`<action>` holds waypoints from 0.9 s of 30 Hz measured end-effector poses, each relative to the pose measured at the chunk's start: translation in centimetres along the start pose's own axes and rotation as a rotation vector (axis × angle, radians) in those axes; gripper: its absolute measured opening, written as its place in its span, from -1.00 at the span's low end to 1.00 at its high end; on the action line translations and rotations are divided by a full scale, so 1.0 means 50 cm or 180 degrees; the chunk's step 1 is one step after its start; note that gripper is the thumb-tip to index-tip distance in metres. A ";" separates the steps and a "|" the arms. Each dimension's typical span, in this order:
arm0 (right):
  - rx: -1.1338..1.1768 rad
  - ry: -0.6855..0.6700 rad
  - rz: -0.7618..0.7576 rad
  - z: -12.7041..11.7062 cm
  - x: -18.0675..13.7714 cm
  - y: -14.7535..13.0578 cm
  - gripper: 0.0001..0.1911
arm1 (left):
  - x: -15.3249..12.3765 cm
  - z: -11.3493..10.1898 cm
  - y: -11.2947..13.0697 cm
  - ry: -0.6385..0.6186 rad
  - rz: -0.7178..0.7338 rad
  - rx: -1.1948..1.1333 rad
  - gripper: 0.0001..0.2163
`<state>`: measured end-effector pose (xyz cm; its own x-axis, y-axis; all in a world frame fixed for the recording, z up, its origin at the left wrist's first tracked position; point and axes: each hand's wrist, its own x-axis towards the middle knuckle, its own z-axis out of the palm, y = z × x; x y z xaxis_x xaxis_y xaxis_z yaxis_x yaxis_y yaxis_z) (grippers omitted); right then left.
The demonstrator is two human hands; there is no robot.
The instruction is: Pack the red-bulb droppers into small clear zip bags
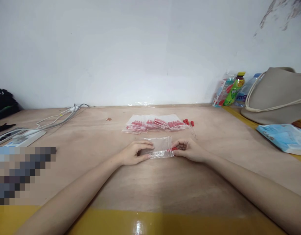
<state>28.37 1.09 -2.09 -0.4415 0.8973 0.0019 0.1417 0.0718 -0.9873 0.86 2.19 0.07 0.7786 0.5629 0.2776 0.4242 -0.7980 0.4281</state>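
Note:
A clear zip-lock bag (158,143) lies lengthwise on the wooden table between my hands. My left hand (134,152) holds its left end, the thumb on the near edge and the fingers on the far side. At the bag's right end, my right hand (188,150) pinches the red rubber bulb of a dropper (174,148). The dropper's clear tube shows inside the bag, pointing left. Beyond them, a row of overlapping filled bags (155,123) shows several red bulbs through the plastic. A few loose droppers (187,122) with red bulbs lie at that row's right end.
A white power strip (30,138) with cables lies at the left. Several bottles (234,89) lean against the wall at the back right, beside a grey-beige bag (279,94). A blue-and-white packet (282,137) lies nearer. Yellow tape (116,220) covers the table's front edge.

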 end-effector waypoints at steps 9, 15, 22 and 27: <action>-0.1029 -0.0103 -0.0568 0.003 0.007 -0.019 -0.62 | 0.008 0.022 0.014 0.0157 -0.0103 0.0052 -0.66; -0.1295 0.0035 -0.0596 0.018 -0.003 -0.024 -0.51 | 0.011 0.026 0.019 0.0179 -0.0122 0.0089 -0.68; -0.0547 0.0819 0.0091 0.035 -0.013 -0.016 -0.61 | 0.009 0.026 0.018 0.0229 -0.0146 0.0122 -0.65; 0.0016 0.0966 0.0574 0.044 -0.013 -0.020 -0.62 | 0.008 0.027 0.019 0.0247 -0.0123 0.0062 -0.66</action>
<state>26.54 -0.51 -1.45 -0.1261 0.9839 -0.1263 0.1886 -0.1012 -0.9768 2.21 1.38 -0.60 0.7236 0.6077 0.3272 0.4628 -0.7790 0.4231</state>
